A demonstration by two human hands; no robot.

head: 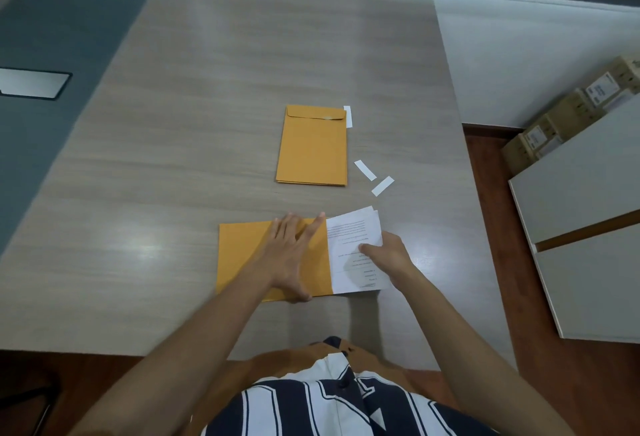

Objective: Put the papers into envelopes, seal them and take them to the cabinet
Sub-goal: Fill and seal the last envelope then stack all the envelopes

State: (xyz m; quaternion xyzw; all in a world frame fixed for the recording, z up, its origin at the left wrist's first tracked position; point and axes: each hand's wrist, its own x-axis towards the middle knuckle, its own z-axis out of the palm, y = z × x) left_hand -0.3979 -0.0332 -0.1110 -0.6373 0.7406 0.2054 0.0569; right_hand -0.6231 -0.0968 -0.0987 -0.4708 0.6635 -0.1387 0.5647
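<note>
A yellow envelope (242, 255) lies sideways on the table near me, its mouth to the right. White printed papers (349, 238) stick partly out of that mouth. My left hand (294, 252) lies flat on the envelope with fingers spread, pressing it down. My right hand (388, 255) grips the papers at their right part, thumb on top. Farther back rests a stack of yellow envelopes (311, 148), flap end away from me.
Three white paper strips lie by the stack: one (348, 116) at its top right corner, two (365, 170) (382, 185) to its right. The grey wooden table (173, 158) ends on the right, beside a white cabinet (588, 228) and cardboard boxes (568, 117).
</note>
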